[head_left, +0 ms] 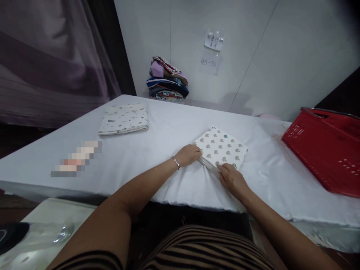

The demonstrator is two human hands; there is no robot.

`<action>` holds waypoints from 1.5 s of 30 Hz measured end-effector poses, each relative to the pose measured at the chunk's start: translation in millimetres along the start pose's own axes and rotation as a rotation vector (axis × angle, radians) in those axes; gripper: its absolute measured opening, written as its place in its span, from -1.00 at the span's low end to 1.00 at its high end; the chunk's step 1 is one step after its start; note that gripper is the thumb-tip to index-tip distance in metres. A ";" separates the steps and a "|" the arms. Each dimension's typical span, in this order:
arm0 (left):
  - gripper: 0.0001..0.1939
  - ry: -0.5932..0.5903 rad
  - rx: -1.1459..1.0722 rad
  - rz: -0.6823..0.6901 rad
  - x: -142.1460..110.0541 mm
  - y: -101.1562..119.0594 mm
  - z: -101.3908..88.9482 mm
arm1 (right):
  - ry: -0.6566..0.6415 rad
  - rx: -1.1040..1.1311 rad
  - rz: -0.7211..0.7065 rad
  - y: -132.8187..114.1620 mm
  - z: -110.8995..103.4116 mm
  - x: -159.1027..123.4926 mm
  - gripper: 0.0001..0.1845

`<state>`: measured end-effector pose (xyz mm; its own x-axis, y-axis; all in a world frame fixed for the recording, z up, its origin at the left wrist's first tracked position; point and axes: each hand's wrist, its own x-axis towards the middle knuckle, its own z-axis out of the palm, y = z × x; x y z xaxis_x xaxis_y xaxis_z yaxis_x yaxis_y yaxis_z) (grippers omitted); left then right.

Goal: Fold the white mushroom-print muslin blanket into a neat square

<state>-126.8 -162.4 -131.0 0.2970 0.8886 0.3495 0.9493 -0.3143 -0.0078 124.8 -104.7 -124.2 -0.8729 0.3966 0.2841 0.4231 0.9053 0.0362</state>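
A folded white cloth (222, 146) with a grey mushroom-like print lies on the white-covered table in front of me. My left hand (189, 155) grips its near left corner, fingers closed over the layered edge. At the near right corner, my right hand (232, 180) pinches the same edge between thumb and fingers. Several fabric layers show along the fold between my two hands. Another folded white cloth (125, 119) with small dark prints rests apart at the back left of the table.
A red plastic basket (320, 150) stands at the table's right end. Beyond the far edge is a stack of folded fabrics (168, 80) against the wall. A pixelated item (77, 157) lies at the left. Below the table's left front is a pale surface holding a clear object (50, 232).
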 end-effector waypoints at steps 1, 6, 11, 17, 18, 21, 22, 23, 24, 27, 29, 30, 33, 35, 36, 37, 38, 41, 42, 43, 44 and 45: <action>-0.82 0.008 -0.016 -0.010 -1.6 -0.6 -0.4 | 0.002 0.000 -0.001 -0.1 1.1 -0.7 -0.61; -0.87 0.073 -0.138 -0.138 7.4 11.3 -11.5 | -0.032 -0.044 -0.035 -3.9 5.3 1.9 -0.66; -0.72 0.160 -0.155 -0.192 43.8 38.5 -8.1 | -0.033 -0.109 -0.053 -12.6 5.5 3.6 -0.68; -0.36 -0.014 -0.110 -0.450 55.7 38.8 25.2 | -0.039 -0.054 -0.047 -22.0 -10.8 -6.6 -0.78; -0.35 -0.014 -0.107 -0.446 54.1 36.9 28.7 | -0.036 0.004 -0.050 -19.3 -15.3 -5.0 -0.78; -0.34 -0.007 -0.095 -0.429 50.0 33.7 32.3 | 0.065 0.172 -0.034 1.4 -23.8 12.2 -0.72; -0.33 -0.010 -0.091 -0.433 49.2 33.7 32.0 | 0.116 0.194 -0.015 11.5 -23.1 21.4 -0.69; -0.32 -0.014 -0.086 -0.439 48.7 34.0 31.4 | 0.153 0.190 0.016 22.2 -20.3 31.3 -0.65; -0.31 -0.016 -0.083 -0.445 48.1 34.6 30.6 | 0.154 0.168 0.060 32.7 -15.3 40.8 -0.61; -0.34 0.002 -0.074 -0.450 45.5 36.5 28.5 | -0.041 0.093 0.234 56.7 6.8 60.1 -0.46; -0.36 0.016 -0.072 -0.444 42.8 37.3 28.0 | -0.170 0.093 0.301 64.7 19.8 62.8 -0.40; -0.36 0.022 -0.072 -0.441 41.5 37.5 28.1 | -0.196 0.106 0.306 67.4 23.9 61.9 -0.39; -0.36 0.045 -0.073 -0.428 39.1 37.2 30.1 | -0.157 0.180 0.233 78.6 24.9 58.9 -0.46; -0.37 0.065 -0.075 -0.424 39.3 36.0 32.0 | -0.089 0.236 0.228 94.1 20.6 61.5 -0.54; -0.37 0.071 -0.079 -0.423 39.6 35.2 32.6 | -0.063 0.254 0.273 104.6 18.6 64.5 -0.57; -0.38 0.072 -0.084 -0.423 39.9 34.5 32.7 | -0.047 0.264 0.342 116.4 17.4 68.4 -0.57; -0.38 0.069 -0.093 -0.425 39.9 34.1 32.0 | -0.046 0.269 0.422 128.8 17.0 72.9 -0.56; -0.37 0.049 -0.142 -0.427 37.1 38.1 25.1 | -0.126 0.293 0.585 163.7 20.1 87.3 -0.48; -0.35 0.040 -0.166 -0.400 35.1 41.8 21.7 | -0.159 0.306 0.605 172.8 21.7 91.8 -0.44; -0.31 0.031 -0.190 -0.346 32.8 46.7 18.3 | -0.191 0.321 0.622 180.3 23.4 96.2 -0.41; -0.26 0.018 -0.213 -0.267 30.5 52.5 15.5 | -0.220 0.338 0.633 185.9 24.8 100.2 -0.38; -0.22 0.002 -0.230 -0.176 28.5 58.7 13.5 | -0.243 0.354 0.639 190.0 26.0 103.9 -0.35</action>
<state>-61.2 -151.0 -134.1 0.1293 0.9357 0.3282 0.9381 -0.2227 0.2654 108.3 112.5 -112.7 -0.5314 0.8439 -0.0731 0.7957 0.4677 -0.3849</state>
